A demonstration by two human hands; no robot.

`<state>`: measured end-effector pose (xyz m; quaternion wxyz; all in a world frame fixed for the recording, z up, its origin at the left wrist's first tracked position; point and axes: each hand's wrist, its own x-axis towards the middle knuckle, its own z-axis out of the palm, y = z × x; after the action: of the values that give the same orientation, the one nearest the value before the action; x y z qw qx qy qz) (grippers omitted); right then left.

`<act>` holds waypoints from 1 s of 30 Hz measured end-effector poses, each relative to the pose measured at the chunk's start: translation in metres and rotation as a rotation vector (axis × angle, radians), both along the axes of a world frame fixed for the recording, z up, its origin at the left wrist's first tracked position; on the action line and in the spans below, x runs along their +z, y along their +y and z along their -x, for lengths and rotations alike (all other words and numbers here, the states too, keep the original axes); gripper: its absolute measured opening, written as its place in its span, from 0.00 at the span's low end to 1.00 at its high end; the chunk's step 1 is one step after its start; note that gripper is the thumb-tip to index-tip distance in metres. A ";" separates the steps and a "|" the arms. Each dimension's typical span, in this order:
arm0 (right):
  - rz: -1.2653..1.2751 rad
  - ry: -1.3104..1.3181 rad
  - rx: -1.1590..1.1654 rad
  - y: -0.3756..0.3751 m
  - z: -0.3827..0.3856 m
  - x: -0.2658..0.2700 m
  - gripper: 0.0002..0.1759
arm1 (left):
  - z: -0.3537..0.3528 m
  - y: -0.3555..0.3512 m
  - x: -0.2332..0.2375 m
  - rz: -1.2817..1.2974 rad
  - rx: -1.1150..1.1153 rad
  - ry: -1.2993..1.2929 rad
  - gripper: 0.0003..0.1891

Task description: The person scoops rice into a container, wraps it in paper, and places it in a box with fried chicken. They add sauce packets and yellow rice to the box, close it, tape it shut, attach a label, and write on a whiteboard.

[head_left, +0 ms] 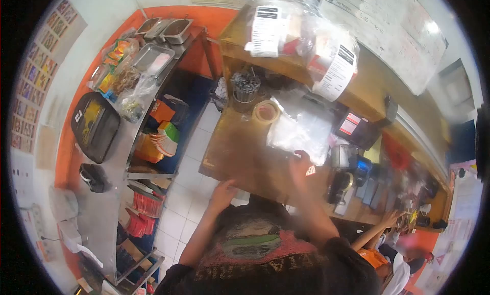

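Observation:
My left hand point(223, 194) rests at the front edge of the brown wooden counter point(237, 152), fingers stretched out and nothing in them. Over the counter, slightly blurred, is my right hand point(301, 167), its fingers loosely apart at the near edge of a stack of clear plastic bags point(298, 134). A small white label point(311, 170) shows beside that hand. Just left of the bags lies a roll of tape point(266, 112). Behind it stands a cup full of dark utensils point(246, 85).
Bagged orders with printed receipts point(265, 32) sit on the upper shelf. To the right are a card terminal point(361, 165) and a dark box point(352, 125). A steel side table point(109, 193) holds a black bag point(95, 126) and metal trays point(153, 57). Another person point(377, 256) works at the far right.

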<state>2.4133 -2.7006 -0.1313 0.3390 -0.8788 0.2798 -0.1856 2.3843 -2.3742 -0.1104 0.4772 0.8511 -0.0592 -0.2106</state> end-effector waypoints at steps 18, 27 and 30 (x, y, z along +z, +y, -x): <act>-0.002 -0.412 1.018 0.075 -0.198 0.360 0.16 | 0.079 0.240 -0.039 -0.051 0.639 -0.061 0.18; 0.479 -0.143 0.259 -0.077 -0.269 0.387 0.21 | 0.005 0.143 -0.011 0.275 0.534 -0.044 0.16; 0.396 -0.084 0.310 -0.103 -0.265 0.389 0.18 | -0.071 0.085 0.072 0.318 0.320 -0.161 0.15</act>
<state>2.6784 -2.8034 0.2582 0.1961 -0.9520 0.0856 -0.2191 2.4550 -2.2894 -0.0381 0.6263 0.7778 0.0061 -0.0518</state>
